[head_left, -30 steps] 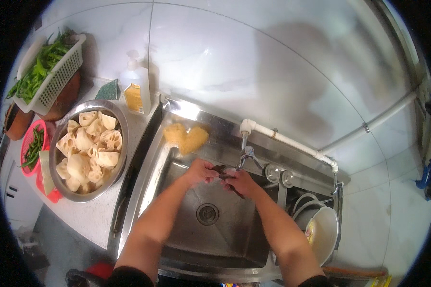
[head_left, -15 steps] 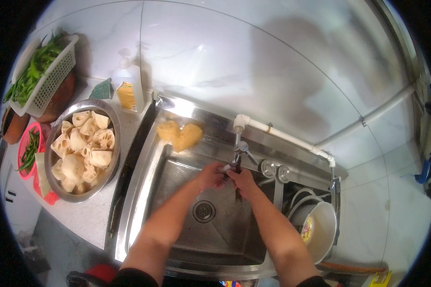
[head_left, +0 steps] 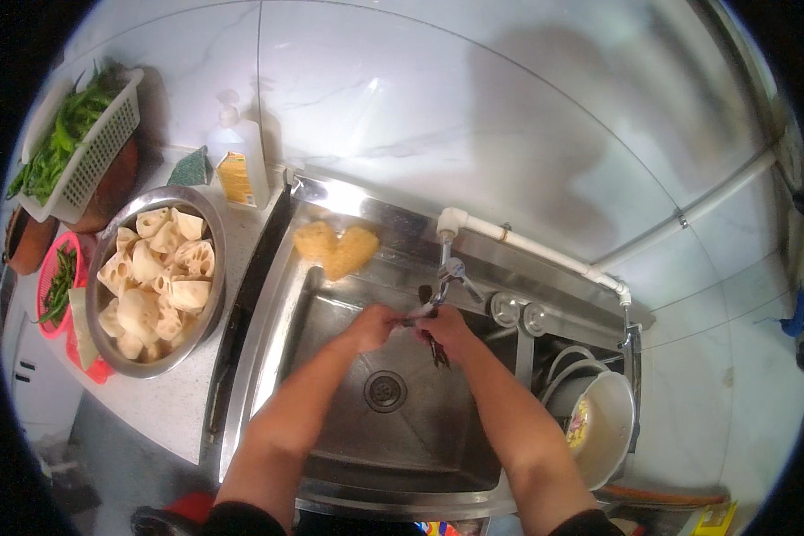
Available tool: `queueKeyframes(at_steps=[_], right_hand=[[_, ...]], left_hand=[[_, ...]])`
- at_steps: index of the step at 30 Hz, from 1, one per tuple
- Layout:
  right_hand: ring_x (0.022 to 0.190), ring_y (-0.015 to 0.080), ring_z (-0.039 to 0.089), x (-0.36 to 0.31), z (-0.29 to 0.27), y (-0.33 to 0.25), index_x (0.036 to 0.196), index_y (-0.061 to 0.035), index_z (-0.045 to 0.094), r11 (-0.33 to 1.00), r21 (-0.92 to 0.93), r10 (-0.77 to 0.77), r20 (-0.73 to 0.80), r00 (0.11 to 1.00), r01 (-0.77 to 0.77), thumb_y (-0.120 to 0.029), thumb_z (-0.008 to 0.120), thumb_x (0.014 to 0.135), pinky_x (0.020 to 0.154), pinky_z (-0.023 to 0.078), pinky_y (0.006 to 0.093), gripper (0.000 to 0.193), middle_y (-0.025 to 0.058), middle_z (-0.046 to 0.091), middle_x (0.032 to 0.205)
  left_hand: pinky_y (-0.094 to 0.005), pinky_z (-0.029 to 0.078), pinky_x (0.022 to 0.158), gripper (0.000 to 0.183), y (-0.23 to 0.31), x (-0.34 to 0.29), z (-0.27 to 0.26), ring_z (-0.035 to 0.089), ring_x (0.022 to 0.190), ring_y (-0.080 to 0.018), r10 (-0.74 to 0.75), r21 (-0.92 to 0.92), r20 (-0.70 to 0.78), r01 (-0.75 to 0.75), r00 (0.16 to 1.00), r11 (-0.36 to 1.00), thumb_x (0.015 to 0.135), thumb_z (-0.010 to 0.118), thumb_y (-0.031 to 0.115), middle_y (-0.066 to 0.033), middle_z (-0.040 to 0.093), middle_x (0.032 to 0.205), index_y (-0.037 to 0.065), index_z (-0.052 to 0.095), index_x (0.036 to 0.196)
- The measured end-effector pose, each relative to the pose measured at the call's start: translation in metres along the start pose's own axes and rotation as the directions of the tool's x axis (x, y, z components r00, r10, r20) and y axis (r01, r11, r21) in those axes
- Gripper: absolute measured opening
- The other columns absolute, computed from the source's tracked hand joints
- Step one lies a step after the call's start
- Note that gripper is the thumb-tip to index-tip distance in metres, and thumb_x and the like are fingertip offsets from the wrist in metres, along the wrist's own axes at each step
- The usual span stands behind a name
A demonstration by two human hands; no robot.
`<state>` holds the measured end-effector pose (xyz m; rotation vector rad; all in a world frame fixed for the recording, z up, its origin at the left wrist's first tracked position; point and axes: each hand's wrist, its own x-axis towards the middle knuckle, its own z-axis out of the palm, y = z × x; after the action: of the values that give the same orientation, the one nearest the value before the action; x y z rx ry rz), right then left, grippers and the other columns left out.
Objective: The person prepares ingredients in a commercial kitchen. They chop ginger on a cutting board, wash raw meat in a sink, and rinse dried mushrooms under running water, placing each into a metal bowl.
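Observation:
Over the steel sink (head_left: 339, 420), just below the tap (head_left: 453, 268), my two hands are close together. My right hand (head_left: 449, 332) is closed round a slim dark utensil (head_left: 439, 354); a dark end sticks out above the fingers and another below. My left hand (head_left: 377, 327) pinches a thin, pale or metallic part of it from the left side. My fingers hide most of the utensil, so its exact kind cannot be told. Beneath my hands lies the drain (head_left: 385, 391). I cannot make out whether water is running.
Yellow sponges (head_left: 335, 249) lie on the sink's back-left ledge. At left stand a steel bowl of cut lotus root (head_left: 140, 308), a white basket of green peppers (head_left: 73, 134), a pink basket of chillies (head_left: 60, 286) and a pump bottle (head_left: 238, 161). Stacked pots (head_left: 609, 420) stand right.
My left hand has moved slightly left, away from my right. The dark utensil has tilted, its top now showing above my fingers. The tap and bowls look unchanged.

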<state>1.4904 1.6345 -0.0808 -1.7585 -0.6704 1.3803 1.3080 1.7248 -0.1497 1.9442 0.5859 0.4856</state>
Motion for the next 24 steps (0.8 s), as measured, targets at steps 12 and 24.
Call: queueKeyframes(at_steps=[12, 24], right_hand=[[0.058, 0.0242, 0.065, 0.012, 0.014, -0.008, 0.083, 0.0043, 0.064, 0.978, -0.202, -0.074, -0.106, 0.992, 0.051, 0.006, 0.071, 0.079, 0.048, 0.05, 0.0366, 0.009, 0.0145, 0.067, 0.073], [0.09, 0.0352, 0.07, 0.043, -0.019, 0.032, 0.116, -0.0084, 0.066, -0.121, -0.857, -0.398, 0.505, 0.766, 0.501, -0.019, 0.06, 0.092, 0.079, 0.055, 0.0491, 0.027, 0.0132, 0.07, 0.106]], left_hand=[[-0.0437, 0.053, 0.076, 0.024, 0.015, 0.0, 0.002, 0.067, 0.085, -0.0342, -0.046, -0.002, 0.07, 0.047, 0.996, 0.999, 0.087, 0.056, 0.002, -0.017, 0.072, 0.095, 0.006, 0.07, 0.105], [-0.0427, 0.051, 0.074, 0.018, -0.009, -0.013, -0.014, 0.066, 0.081, -0.0295, -0.464, -0.352, -0.073, 0.412, 0.883, 0.84, 0.094, 0.053, 0.01, -0.0198, 0.066, 0.084, -0.004, 0.062, 0.102]])
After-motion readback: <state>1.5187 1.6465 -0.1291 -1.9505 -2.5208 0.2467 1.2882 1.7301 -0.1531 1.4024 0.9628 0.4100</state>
